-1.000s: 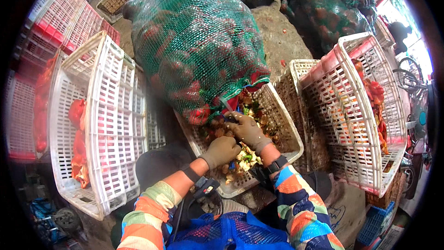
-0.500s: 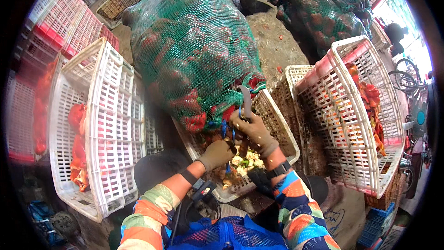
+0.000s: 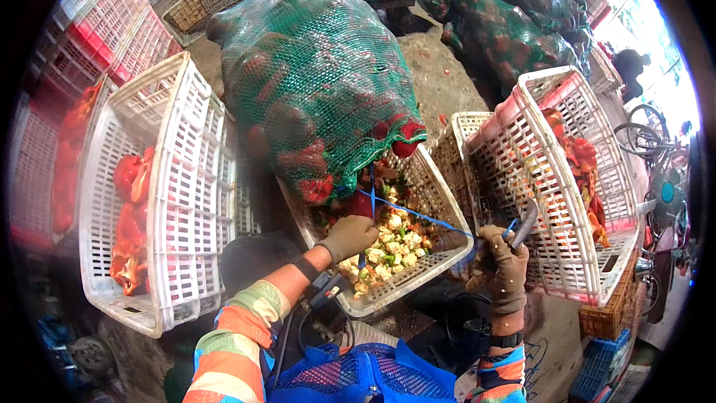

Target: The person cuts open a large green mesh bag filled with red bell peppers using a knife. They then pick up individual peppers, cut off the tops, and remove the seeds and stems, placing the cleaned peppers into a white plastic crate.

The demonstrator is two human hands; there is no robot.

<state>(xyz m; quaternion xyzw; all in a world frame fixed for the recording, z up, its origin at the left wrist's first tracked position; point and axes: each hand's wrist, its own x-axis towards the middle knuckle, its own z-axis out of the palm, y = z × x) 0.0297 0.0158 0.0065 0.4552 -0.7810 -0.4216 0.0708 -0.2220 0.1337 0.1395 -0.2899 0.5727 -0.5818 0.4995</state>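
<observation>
A big green mesh sack (image 3: pixel 317 82) of red peppers leans over a white crate (image 3: pixel 447 205), its mouth gathered at the crate. My gloved left hand (image 3: pixel 352 239) is closed at the sack's mouth on a blue cord (image 3: pixel 373 192), just below a red pepper (image 3: pixel 358 204). Another stretch of cord runs taut across the crate toward my gloved right hand (image 3: pixel 506 265). That hand is closed around a curved knife (image 3: pixel 526 222), blade up, beside the crate's right edge. Pale, seedy pepper cores (image 3: pixel 391 246) lie in the crate below.
Tilted white crates with red pepper pieces stand at left (image 3: pixel 190 194) and right (image 3: pixel 552 186). More filled mesh sacks (image 3: pixel 514 30) lie at the far right. Stacked crates (image 3: pixel 112 22) rise at the far left. A fan (image 3: pixel 666 192) and bicycles stand at the right edge.
My right hand has moved right and down, away from the sack's mouth, with the curved knife. The cord is now stretched across the crate. My left hand stays near the sack.
</observation>
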